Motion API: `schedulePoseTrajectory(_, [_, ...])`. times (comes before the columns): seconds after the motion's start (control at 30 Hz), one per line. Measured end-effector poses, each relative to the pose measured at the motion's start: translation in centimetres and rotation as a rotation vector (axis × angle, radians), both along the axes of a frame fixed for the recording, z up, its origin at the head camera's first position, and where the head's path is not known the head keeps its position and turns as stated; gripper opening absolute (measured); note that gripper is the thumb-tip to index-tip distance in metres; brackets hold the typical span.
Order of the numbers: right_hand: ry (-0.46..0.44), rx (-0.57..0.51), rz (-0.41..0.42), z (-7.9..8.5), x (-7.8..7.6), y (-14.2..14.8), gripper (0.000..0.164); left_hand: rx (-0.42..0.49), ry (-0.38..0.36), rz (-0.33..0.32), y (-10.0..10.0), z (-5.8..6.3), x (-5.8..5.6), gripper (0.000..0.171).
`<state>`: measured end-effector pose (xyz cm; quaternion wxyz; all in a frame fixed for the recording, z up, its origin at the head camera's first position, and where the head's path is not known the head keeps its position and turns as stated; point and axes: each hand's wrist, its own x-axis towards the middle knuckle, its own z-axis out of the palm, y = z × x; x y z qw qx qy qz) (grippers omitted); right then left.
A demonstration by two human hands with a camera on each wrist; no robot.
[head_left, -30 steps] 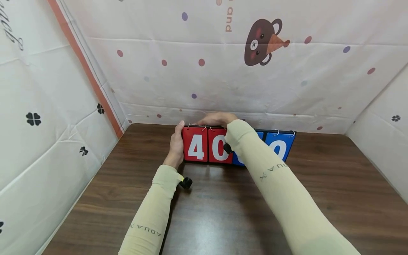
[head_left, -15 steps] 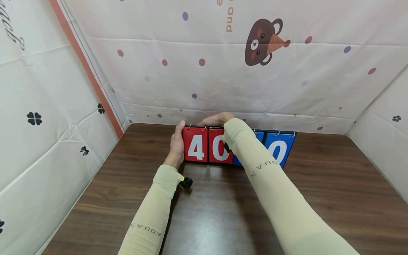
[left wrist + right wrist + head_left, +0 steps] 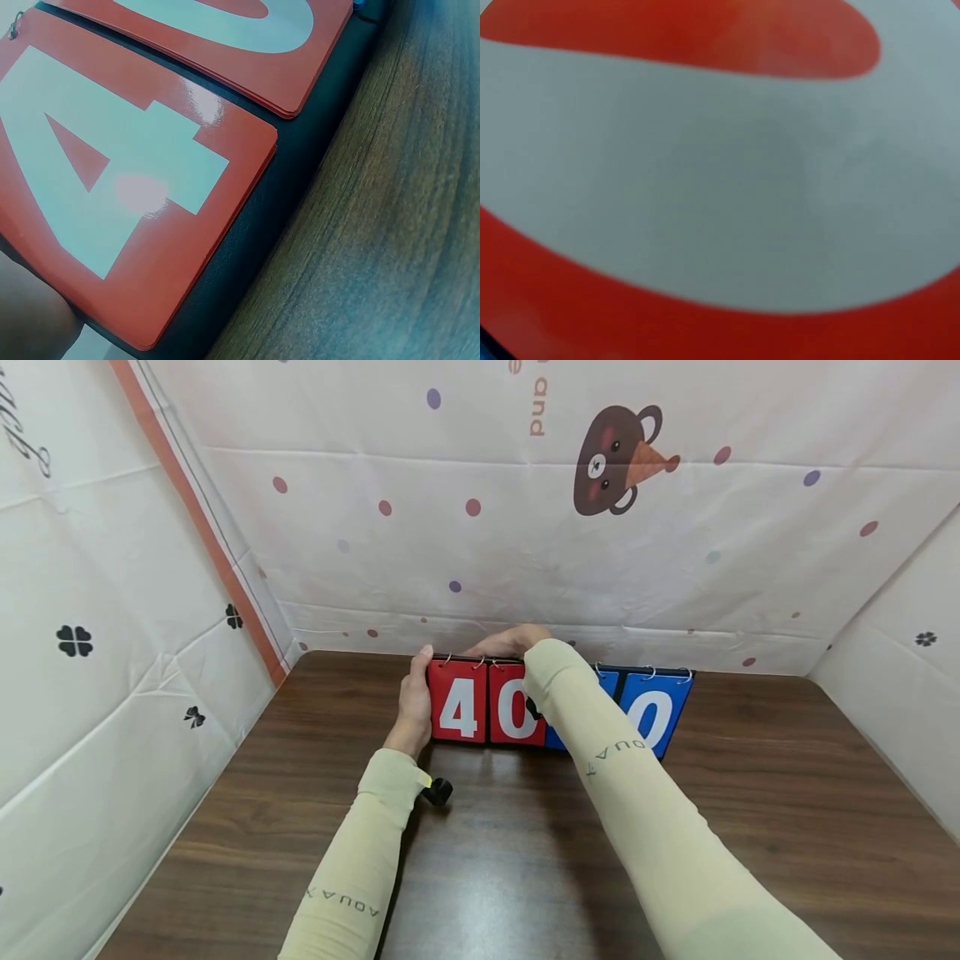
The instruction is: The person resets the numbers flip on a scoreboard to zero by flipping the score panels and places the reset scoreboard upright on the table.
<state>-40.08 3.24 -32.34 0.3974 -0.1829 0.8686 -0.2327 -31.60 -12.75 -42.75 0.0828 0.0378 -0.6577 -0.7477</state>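
Note:
A flip scoreboard [image 3: 459,670] stands tilted at the far side of the table, its red cards reading 4 and 0. Of its blue cards, the rightmost [image 3: 671,685] shows 0; my right forearm partly covers the other. My left hand [image 3: 415,703] grips the board's left edge, thumb up along the side and fingers hidden behind. In the left wrist view, the red 4 card [image 3: 225,255] lies close beside that hand. Over the top edge reaches my right hand [image 3: 512,641], its fingers out of sight behind the board. A red card [image 3: 727,337] fills the right wrist view.
The brown wooden table [image 3: 480,877] extends in front of the board and to both sides. A white printed cloth [image 3: 480,552] hangs close behind the board, and more cloth hangs at the left and right. Metal rings hold the cards along the top edge.
My right hand and forearm have shifted slightly left behind and across the board, and more of the rightmost blue card shows. The left hand keeps its place, and the numbers look the same.

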Motion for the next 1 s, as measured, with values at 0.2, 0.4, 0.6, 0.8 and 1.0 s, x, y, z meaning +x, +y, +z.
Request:
schedulePoseTrajectory(0.2, [0.000,-0.004,-0.030,-0.1,0.0,0.1,0.069,-0.002,-0.014,0.009,0.1,0.1,-0.1,0.059])
schedulePoseTrajectory(0.4, [-0.039,-0.022,-0.037,-1.1,-1.3,0.0,0.064,0.003,-0.027,0.003,0.0,0.1,0.0,0.059])
schedulePoseTrajectory(0.6, [-0.187,-0.068,-0.060,-4.0,-5.0,-0.5,0.058,0.002,-0.016,-0.008,-0.1,0.0,0.1,0.060])
schedulePoseTrajectory(0.8, [-0.217,-0.070,-0.098,-7.7,-9.7,0.0,0.064,0.004,-0.004,-0.013,0.0,0.0,0.3,0.061])
schedulePoseTrajectory(1.0, [-0.053,-0.002,0.053,-3.4,-4.9,0.2,0.066,0.005,-0.004,-0.012,0.0,0.0,0.2,0.060])
